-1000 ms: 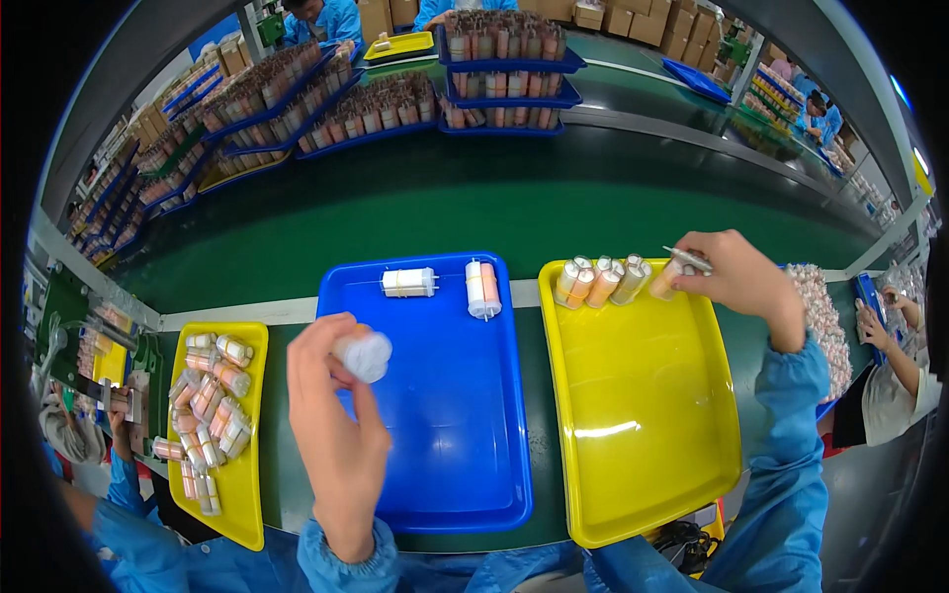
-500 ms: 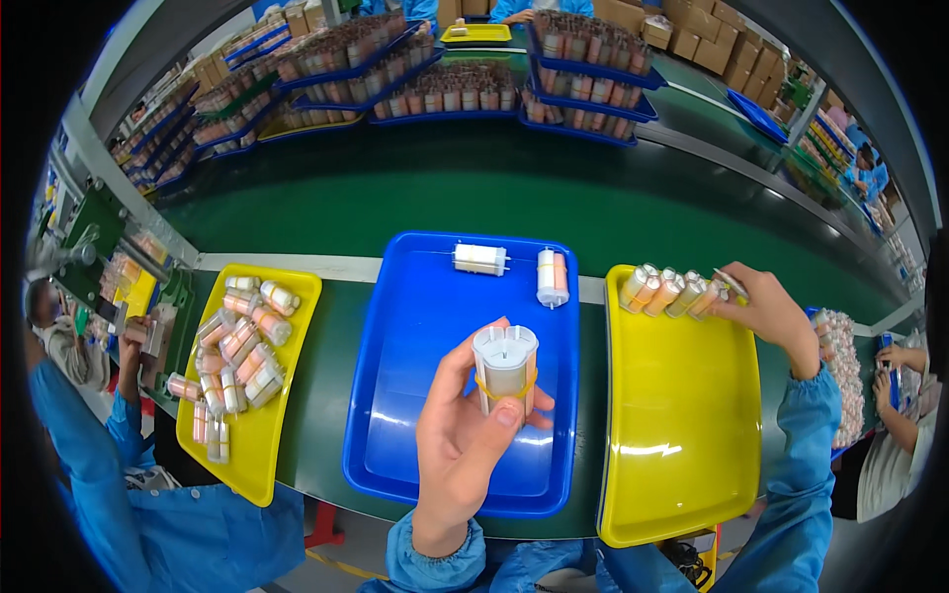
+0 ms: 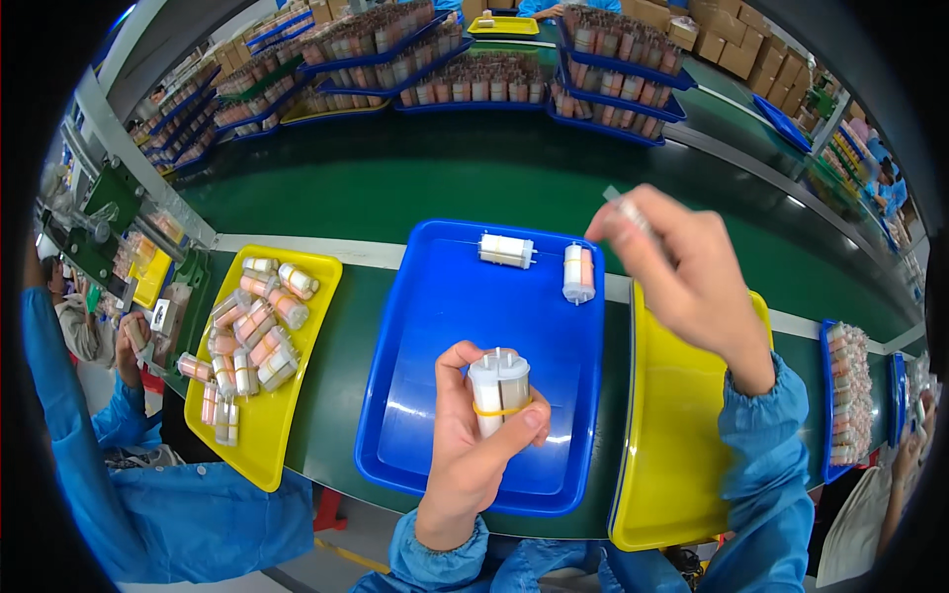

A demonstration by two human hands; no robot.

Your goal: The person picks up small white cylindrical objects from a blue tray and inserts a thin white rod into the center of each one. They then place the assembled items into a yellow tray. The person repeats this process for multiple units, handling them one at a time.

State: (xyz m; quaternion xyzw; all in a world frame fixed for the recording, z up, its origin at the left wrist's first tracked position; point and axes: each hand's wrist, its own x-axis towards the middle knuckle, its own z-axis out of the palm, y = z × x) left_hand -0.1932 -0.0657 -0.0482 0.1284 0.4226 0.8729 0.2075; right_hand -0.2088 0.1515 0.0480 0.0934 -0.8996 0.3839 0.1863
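Observation:
My left hand (image 3: 470, 460) is wrapped round a clear-and-white cylinder bundle (image 3: 501, 374) with a yellow rubber band about it. It is upright over the blue tray (image 3: 420, 395), its white cap with thin prongs facing up. My right hand (image 3: 682, 272) is raised above the far end of the right yellow tray (image 3: 672, 465), pinching a small pale piece with a clear tip (image 3: 631, 211), blurred and partly hidden by the fingers. At the blue tray's far end lie a white cylinder (image 3: 506, 250) and a white-and-pink cylinder (image 3: 578, 274).
Several pink-and-white cylinders (image 3: 255, 331) lie in the left yellow tray (image 3: 265, 465). Beyond the green belt (image 3: 395, 178), stacked blue trays (image 3: 623, 84) hold many more. A green metal fixture (image 3: 109, 212) stands at left. People in blue sleeves work on both sides.
My right hand has moved up and left from the right yellow tray's cylinders, with a small piece in it. The bundle in my left hand now shows a pronged cap instead of a hollow end.

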